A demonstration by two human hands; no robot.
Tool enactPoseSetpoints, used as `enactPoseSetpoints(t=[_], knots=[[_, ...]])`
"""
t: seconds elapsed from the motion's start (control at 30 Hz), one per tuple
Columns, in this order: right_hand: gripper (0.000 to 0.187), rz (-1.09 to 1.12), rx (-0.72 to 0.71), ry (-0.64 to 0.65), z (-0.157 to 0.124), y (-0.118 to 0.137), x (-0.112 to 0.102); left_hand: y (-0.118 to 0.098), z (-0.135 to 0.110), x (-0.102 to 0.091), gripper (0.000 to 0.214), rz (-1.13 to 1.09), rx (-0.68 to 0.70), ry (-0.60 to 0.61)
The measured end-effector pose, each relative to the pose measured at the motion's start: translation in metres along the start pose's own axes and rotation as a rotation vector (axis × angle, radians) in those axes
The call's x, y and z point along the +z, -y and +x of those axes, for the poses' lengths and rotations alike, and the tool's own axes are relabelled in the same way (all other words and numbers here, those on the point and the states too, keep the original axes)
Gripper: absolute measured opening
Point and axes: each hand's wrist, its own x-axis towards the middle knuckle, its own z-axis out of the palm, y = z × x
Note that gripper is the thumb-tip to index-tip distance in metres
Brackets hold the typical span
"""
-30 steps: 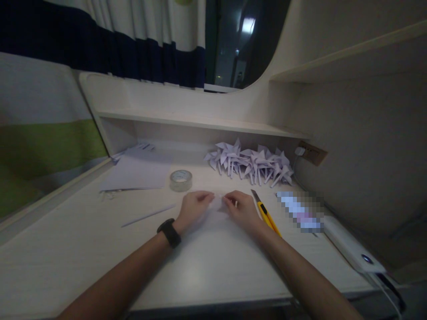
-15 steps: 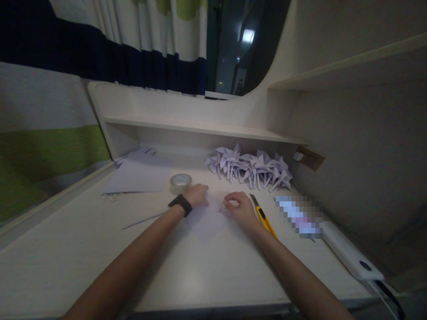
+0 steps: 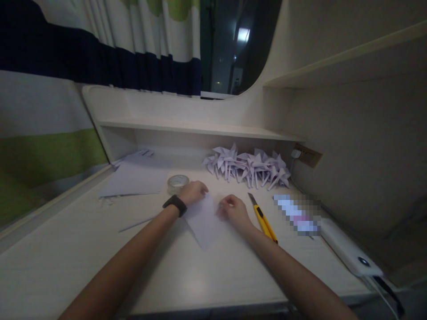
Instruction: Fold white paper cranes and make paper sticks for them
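Note:
A small white sheet of paper [image 3: 204, 224] lies on the desk between my hands, one corner pointing towards me. Curled over its upper left edge, my left hand [image 3: 194, 192] grips the paper; a black band circles that wrist. At the right edge of the sheet my right hand [image 3: 235, 212] has thumb and forefinger pinched together. Its fingertips are blurred, so what they hold is hidden. A roll of clear tape [image 3: 178, 181] sits just behind my left hand. To the right of my right hand lies a yellow utility knife [image 3: 263, 220] with its blade out.
Several white paper pinwheels [image 3: 250, 164] are heaped under the shelf [image 3: 193, 126]. A stack of paper [image 3: 136, 175] lies at the back left, and a thin paper stick [image 3: 136, 223] by my left forearm. At right are a blurred-out phone [image 3: 295, 213] and a white power strip [image 3: 350, 251].
My left hand has shifted slightly left. My right hand has moved a little left and down along the paper, which shows more of its surface now. The view has shifted slightly.

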Motion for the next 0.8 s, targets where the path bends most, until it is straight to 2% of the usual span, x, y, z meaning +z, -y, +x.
enactPoseSetpoints(t=[0.1, 0.2, 0.27, 0.4, 0.63, 0.8], knots=[[0.017, 0.103, -0.033, 0.015, -0.003, -0.005, 0.008, -0.001, -0.008, -0.002, 0.025, -0.019, 0.012, -0.033], [0.021, 0.104, -0.133, 0.112, -0.006, -0.008, 0.01, 0.002, -0.013, -0.001, 0.019, -0.035, 0.004, -0.061], [0.02, 0.029, -0.223, 0.141, -0.008, -0.008, 0.01, 0.006, -0.014, 0.001, 0.017, -0.037, -0.011, -0.083], [0.015, -0.174, -0.374, 0.118, -0.011, -0.006, 0.01, 0.01, -0.015, 0.004, 0.016, -0.017, -0.061, -0.132], [0.01, -0.235, -0.344, 0.156, -0.013, -0.003, 0.01, 0.001, -0.027, 0.001, 0.018, 0.001, -0.033, -0.183], [0.01, -0.339, -0.421, 0.144, -0.015, 0.001, 0.008, -0.004, -0.052, -0.005, 0.019, 0.008, 0.005, -0.219]])
